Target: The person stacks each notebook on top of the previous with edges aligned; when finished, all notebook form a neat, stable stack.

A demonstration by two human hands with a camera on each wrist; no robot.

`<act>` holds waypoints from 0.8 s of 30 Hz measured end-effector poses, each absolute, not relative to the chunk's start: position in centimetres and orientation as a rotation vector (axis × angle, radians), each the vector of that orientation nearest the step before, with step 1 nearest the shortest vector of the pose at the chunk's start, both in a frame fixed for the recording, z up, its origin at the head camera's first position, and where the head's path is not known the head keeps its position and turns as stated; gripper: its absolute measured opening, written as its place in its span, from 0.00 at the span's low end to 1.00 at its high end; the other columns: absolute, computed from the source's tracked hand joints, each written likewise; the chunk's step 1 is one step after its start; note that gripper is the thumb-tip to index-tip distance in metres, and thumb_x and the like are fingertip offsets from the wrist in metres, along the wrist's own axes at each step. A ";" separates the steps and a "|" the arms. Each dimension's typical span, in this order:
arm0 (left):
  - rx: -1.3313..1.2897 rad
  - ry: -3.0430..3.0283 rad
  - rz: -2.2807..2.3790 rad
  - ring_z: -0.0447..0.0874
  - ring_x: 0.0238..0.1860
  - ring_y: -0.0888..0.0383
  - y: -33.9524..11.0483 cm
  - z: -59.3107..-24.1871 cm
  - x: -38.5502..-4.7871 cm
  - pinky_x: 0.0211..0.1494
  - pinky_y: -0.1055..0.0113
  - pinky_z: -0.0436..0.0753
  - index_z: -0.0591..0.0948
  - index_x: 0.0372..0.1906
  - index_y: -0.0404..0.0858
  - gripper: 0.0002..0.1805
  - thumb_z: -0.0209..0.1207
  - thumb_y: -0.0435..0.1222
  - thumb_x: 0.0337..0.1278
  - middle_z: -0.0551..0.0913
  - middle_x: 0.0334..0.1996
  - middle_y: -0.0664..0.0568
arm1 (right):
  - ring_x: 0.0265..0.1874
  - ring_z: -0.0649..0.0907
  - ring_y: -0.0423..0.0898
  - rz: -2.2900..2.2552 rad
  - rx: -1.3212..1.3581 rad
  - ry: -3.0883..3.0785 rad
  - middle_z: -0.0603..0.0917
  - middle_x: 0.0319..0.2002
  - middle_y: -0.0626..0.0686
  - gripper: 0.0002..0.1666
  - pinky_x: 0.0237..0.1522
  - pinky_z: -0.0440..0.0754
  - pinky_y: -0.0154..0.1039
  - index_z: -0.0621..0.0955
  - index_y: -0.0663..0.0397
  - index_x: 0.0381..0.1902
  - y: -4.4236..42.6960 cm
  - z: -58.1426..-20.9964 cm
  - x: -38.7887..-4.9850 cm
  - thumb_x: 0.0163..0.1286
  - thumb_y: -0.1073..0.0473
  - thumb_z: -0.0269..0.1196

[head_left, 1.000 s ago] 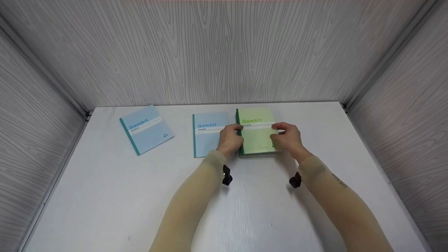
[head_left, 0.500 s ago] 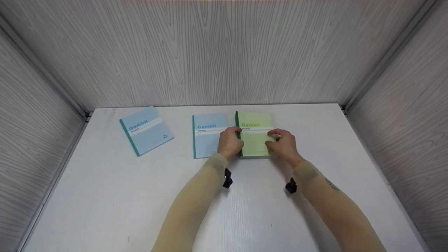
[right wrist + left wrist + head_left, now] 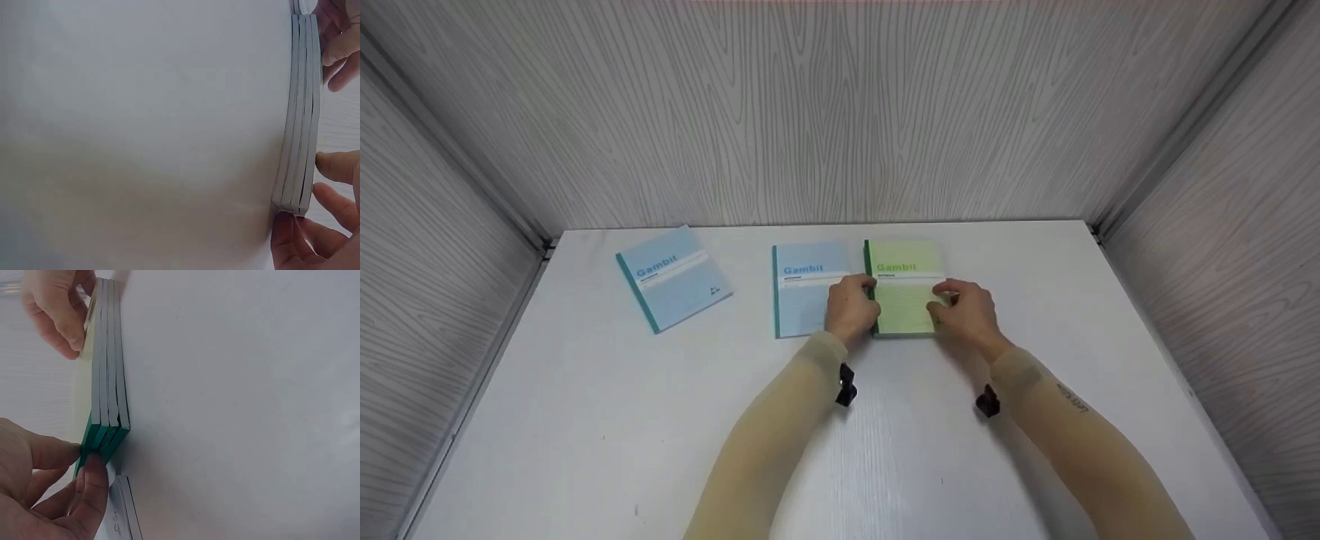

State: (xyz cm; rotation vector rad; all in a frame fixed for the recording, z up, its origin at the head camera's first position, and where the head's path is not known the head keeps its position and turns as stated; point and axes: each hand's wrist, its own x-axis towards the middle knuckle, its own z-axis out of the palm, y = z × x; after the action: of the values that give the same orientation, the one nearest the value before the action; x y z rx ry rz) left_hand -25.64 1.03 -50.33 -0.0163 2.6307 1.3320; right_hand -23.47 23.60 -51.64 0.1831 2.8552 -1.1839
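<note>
A stack of several notebooks [image 3: 905, 304], with a light green cover on top marked "Gambit" and green spines to the left, lies flat on the white table. On the spine side, my left hand [image 3: 851, 306] holds the stack, thumb and bent fingers against it in the left wrist view. Opposite, my right hand [image 3: 969, 313] holds the right edge; its thumb touches the top cover and its fingers bend against the side in the right wrist view. The page edges [image 3: 109, 360] look nearly even. Partly beneath my left hand is a blue notebook [image 3: 802, 304].
Farther left, another blue notebook [image 3: 675, 285] lies at an angle near the table's back edge. Wood-grain panels [image 3: 840, 112] enclose the back and both sides. White table surface [image 3: 885, 450] extends in front of the stack.
The right hand has moved left and slightly towards me, bringing the top green notebook into line with those below. The left hand has shifted slightly towards me. The blue notebooks have stayed put.
</note>
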 end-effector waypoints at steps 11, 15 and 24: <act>0.020 2.521 1.407 0.87 0.64 0.49 -2.8 -49.3 -25.0 0.73 0.53 0.87 0.86 0.70 0.39 0.21 0.65 0.38 0.78 0.89 0.63 0.45 | 0.71 0.83 0.65 -1.234 0.063 2.853 0.83 0.76 0.64 0.30 0.74 0.81 0.63 0.83 0.57 0.73 22.9 -48.6 -23.8 0.81 0.49 0.67; -0.020 2.474 1.419 0.88 0.62 0.50 -5.1 -48.8 -25.0 0.68 0.55 0.89 0.84 0.72 0.39 0.23 0.66 0.39 0.79 0.88 0.63 0.45 | 0.73 0.83 0.64 -1.292 0.006 2.751 0.81 0.77 0.62 0.32 0.74 0.84 0.62 0.81 0.58 0.76 21.6 -47.6 -23.9 0.81 0.49 0.68; -0.110 2.439 1.404 0.87 0.66 0.46 -10.4 -47.9 -25.7 0.67 0.55 0.91 0.80 0.76 0.37 0.27 0.66 0.39 0.79 0.84 0.71 0.41 | 0.74 0.84 0.65 -1.382 -0.077 2.562 0.80 0.78 0.65 0.36 0.76 0.84 0.59 0.78 0.60 0.79 17.4 -46.7 -24.7 0.80 0.50 0.69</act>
State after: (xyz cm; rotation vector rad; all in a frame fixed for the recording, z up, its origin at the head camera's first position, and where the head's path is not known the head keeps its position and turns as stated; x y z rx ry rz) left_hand -25.74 -10.38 -47.88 -0.1104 2.4387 1.4039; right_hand -24.69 17.43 -46.66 -0.0773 2.5623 -1.3821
